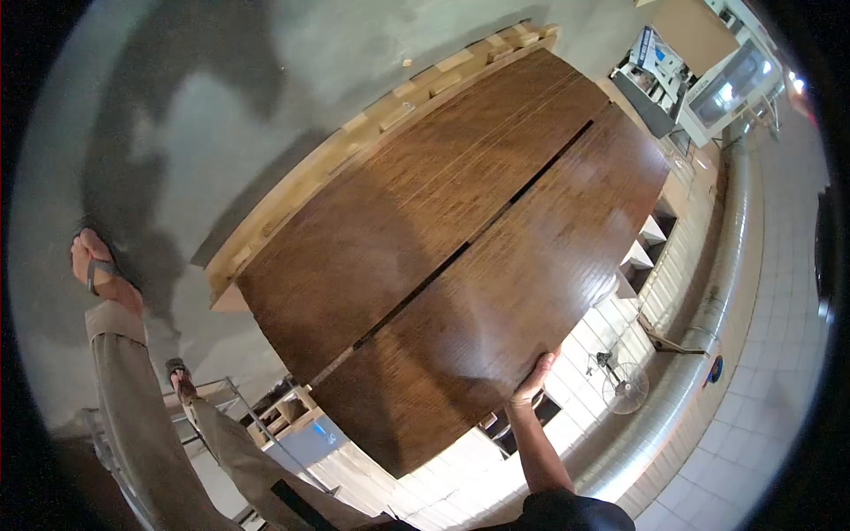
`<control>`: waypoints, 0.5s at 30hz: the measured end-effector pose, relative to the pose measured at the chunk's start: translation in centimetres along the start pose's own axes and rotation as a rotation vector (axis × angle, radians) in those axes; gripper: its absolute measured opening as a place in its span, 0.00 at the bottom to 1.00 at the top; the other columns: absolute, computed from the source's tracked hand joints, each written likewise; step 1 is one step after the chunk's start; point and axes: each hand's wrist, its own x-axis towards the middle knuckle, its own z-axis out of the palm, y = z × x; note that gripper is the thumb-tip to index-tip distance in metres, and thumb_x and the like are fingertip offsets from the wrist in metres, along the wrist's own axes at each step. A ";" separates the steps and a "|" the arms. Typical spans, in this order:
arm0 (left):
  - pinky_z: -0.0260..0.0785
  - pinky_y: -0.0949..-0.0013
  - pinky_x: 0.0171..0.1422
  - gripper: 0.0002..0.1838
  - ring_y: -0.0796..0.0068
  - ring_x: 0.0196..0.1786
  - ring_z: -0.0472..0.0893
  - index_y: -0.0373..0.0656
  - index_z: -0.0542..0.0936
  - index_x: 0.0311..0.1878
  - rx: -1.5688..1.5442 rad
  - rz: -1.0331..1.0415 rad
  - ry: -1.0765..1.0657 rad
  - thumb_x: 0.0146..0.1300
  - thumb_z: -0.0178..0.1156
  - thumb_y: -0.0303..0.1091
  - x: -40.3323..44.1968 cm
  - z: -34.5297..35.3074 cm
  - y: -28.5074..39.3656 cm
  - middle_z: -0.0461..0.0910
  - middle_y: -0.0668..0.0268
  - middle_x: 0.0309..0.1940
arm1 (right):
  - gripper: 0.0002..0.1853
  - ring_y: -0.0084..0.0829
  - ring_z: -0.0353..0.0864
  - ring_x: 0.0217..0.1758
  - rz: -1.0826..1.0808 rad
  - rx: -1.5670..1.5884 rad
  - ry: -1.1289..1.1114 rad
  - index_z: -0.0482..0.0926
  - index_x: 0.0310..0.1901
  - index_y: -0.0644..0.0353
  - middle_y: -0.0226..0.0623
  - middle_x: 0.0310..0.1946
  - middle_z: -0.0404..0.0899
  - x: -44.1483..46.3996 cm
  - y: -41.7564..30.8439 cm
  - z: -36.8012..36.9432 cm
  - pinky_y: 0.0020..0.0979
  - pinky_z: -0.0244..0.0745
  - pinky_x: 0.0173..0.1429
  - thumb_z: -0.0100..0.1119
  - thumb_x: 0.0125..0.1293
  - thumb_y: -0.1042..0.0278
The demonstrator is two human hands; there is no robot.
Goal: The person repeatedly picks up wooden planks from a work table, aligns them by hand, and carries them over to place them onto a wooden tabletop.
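A large, dark brown wooden panel [354, 239] with curved long edges fills the middle of the tilted view. A long black slot [467, 244] runs across its face between two boards. My right hand [533, 382] is closed round the panel's edge at the lower right. Its thumb lies along the rim, and the fingers are mostly hidden behind. The panel's opposite long edge meets a pale wooden support [354, 142] pieced together from blocks, down at the floor. My left hand is out of view.
My sandalled feet [106, 270] stand on the grey floor [177, 53] to the left. Near my legs is a metal-framed rack [235, 389]. Beyond the panel are a standing fan [624, 388], a silver duct [708, 310] and a white machine [730, 84].
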 end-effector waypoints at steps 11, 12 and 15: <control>0.64 0.68 0.48 0.14 0.73 0.38 0.68 0.39 0.73 0.35 -0.101 0.268 -0.228 0.73 0.50 0.39 2.0 -4.4 -4.7 0.71 0.68 0.33 | 0.35 0.38 0.50 0.80 -0.213 0.157 -0.024 0.49 0.78 0.62 0.43 0.78 0.50 -0.7 -2.1 1.7 0.40 0.42 0.81 0.43 0.79 0.49; 0.62 0.69 0.46 0.12 0.75 0.37 0.67 0.43 0.73 0.34 -0.352 0.211 -0.267 0.72 0.51 0.39 0.4 -5.3 -3.3 0.69 0.71 0.32 | 0.35 0.37 0.50 0.80 -0.226 0.184 -0.003 0.50 0.77 0.62 0.43 0.78 0.50 -0.4 -0.5 1.2 0.40 0.42 0.81 0.43 0.79 0.50; 0.61 0.67 0.46 0.10 0.75 0.40 0.67 0.46 0.73 0.37 -0.717 0.193 -0.267 0.72 0.52 0.41 -3.3 -12.4 1.3 0.68 0.71 0.34 | 0.36 0.39 0.48 0.81 -0.250 0.169 -0.003 0.48 0.77 0.66 0.47 0.78 0.49 -1.1 -1.0 1.1 0.38 0.40 0.82 0.41 0.80 0.48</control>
